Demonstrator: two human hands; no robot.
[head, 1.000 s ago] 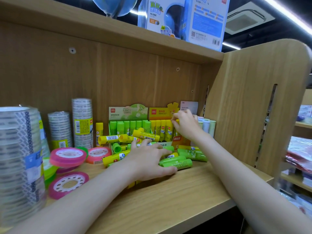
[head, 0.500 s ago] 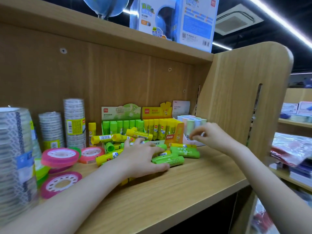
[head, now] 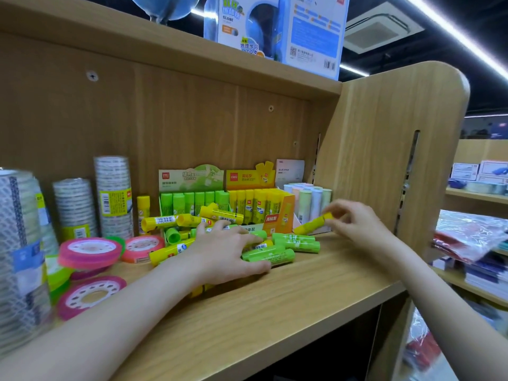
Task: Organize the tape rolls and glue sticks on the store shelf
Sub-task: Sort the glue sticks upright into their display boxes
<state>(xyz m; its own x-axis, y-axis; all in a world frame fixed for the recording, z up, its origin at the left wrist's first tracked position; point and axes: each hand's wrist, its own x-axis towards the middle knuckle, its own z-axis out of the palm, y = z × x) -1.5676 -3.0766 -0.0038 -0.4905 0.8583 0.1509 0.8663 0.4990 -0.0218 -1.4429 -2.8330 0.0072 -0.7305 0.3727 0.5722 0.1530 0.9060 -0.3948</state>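
Loose yellow and green glue sticks [head: 295, 242] lie in a heap on the wooden shelf [head: 288, 303]. My left hand [head: 228, 250] rests spread over the heap, fingers straight. My right hand [head: 354, 221] pinches one yellow glue stick [head: 312, 224] by its end, just in front of the pastel stick box [head: 308, 200]. Behind the heap stand a green display box [head: 192, 193] and a yellow display box [head: 258, 200], both filled with upright sticks. Pink tape rolls [head: 89, 250] lie flat at the left, and clear tape stacks [head: 112, 196] stand behind them.
A tall clear tape stack [head: 19, 257] stands at the near left edge. The wooden side panel [head: 390, 149] closes the shelf on the right. Globe boxes [head: 277, 28] sit on the board above. Other shelves with goods [head: 478, 237] lie to the right.
My right hand left the yellow display box, swung right and down, and now pinches a yellow glue stick. My left hand stayed on the heap.
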